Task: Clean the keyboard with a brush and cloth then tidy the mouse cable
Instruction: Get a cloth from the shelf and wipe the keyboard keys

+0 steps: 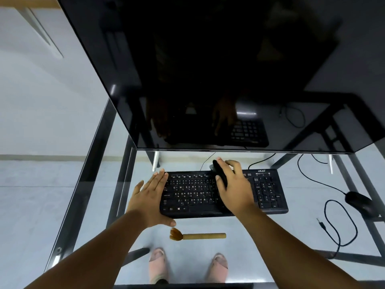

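Note:
A black keyboard (193, 195) lies on the glass desk (270, 247) below the monitor. My left hand (149, 199) rests flat against the keyboard's left end, with straight fingers and the thumb at the front edge. My right hand (234, 184) grips a dark wad, apparently the black cloth (219, 173), and presses it on the upper middle keys. A brush (198, 236) with a tan handle and brown bristles lies loose in front of the keyboard. The black mouse (358, 203) sits at the right, and its cable (341, 232) lies in loose loops ending in a free USB plug (320, 223).
A large dark monitor (208, 69) overhangs the far side of the desk and reflects my hands. More cables (304, 170) trail behind the keyboard. The black desk frame (98, 163) runs along the left. My feet (158, 263) show through the glass.

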`<control>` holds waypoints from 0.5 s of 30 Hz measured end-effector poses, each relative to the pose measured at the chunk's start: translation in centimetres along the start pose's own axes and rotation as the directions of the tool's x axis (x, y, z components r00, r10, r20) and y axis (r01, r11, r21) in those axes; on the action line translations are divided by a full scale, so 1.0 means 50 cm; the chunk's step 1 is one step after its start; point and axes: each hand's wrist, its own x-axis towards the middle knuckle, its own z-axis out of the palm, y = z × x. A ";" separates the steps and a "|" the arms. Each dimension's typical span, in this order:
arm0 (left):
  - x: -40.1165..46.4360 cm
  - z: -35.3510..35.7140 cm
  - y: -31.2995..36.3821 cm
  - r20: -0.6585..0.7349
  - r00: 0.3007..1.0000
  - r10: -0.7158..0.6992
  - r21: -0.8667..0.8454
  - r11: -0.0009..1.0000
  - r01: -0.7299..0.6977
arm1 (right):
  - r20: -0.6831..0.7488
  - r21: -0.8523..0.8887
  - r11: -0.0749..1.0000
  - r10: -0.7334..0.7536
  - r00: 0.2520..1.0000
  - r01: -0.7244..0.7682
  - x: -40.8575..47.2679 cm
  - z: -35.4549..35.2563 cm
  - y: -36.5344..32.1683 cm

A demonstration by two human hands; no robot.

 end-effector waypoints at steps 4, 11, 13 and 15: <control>-0.003 -0.005 -0.010 0.005 1.000 0.022 0.030 0.999 -0.022 | 0.128 -0.132 0.991 0.027 0.991 -0.010 0.022 0.032 -0.032; -0.004 -0.002 -0.017 -0.015 0.999 0.042 -0.020 0.999 -0.043 | 0.169 0.005 0.999 -0.038 0.985 0.037 0.043 0.057 -0.085; -0.004 -0.004 -0.016 -0.019 0.999 0.046 -0.005 0.999 -0.046 | 0.242 -0.071 0.989 -0.108 0.964 0.129 0.038 0.072 -0.116; -0.003 -0.005 -0.014 -0.021 0.999 0.047 0.014 0.999 -0.047 | 0.264 -0.134 0.977 -0.129 0.956 0.168 0.028 0.080 -0.127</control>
